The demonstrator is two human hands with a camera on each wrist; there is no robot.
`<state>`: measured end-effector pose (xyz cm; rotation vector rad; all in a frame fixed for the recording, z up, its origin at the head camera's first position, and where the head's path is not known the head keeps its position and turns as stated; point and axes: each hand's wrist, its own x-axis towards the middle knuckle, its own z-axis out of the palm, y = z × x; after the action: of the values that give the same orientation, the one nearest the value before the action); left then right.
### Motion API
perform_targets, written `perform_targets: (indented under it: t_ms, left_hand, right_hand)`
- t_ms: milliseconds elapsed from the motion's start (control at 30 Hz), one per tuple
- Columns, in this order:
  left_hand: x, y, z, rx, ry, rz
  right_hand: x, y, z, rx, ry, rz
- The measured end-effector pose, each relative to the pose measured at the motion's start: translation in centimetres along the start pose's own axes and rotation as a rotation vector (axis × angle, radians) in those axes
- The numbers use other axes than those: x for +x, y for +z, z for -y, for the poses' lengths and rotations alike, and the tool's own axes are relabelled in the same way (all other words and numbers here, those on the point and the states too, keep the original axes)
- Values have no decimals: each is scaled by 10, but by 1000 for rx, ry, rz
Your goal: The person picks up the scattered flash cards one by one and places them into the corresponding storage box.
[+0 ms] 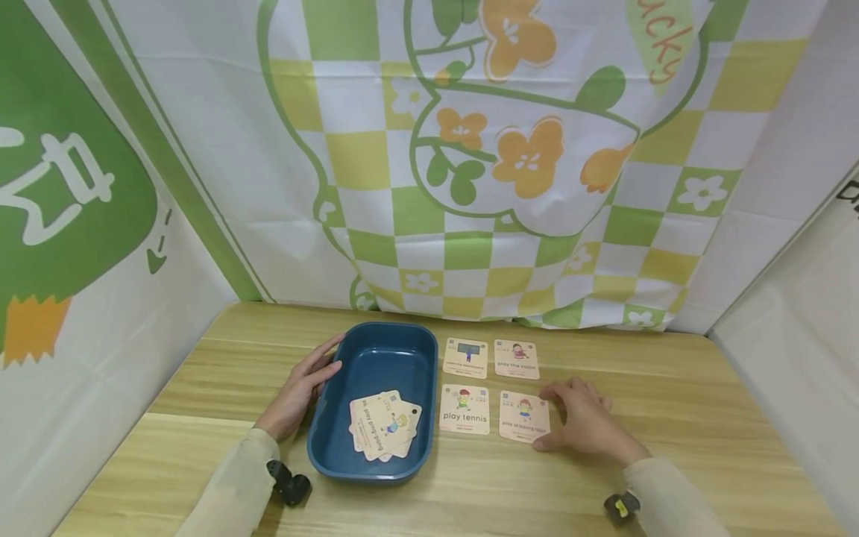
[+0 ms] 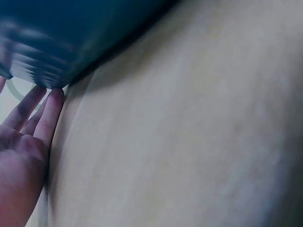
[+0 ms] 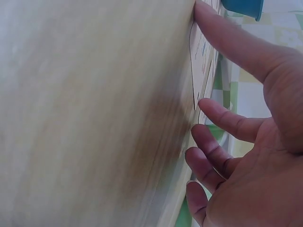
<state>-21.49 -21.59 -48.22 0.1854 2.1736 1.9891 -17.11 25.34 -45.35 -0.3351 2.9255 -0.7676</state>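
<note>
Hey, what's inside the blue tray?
The blue tray holds a loose pile of cards; the top card reads "play ping-pong". The cards beneath show only edges and corners, so their pictures and exact number are hidden.

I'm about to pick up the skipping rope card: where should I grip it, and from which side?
The skipping rope card is probably best gripped by its right corners, coming from the right, where the right hand is. It is thin and looks flat, so its edges offer purchase; the tennis card lies close on its left.
</note>
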Motion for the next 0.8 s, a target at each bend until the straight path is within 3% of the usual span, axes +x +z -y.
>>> perform_targets:
  t_ms: [367,800]
  left_hand:
    - [1,0,1,6,-10,-4]
    - [0,-1,0,-3,-9,1]
  right_hand:
    - [2,1,0,3,27,4]
    - [2,-3,3,109,50,-21]
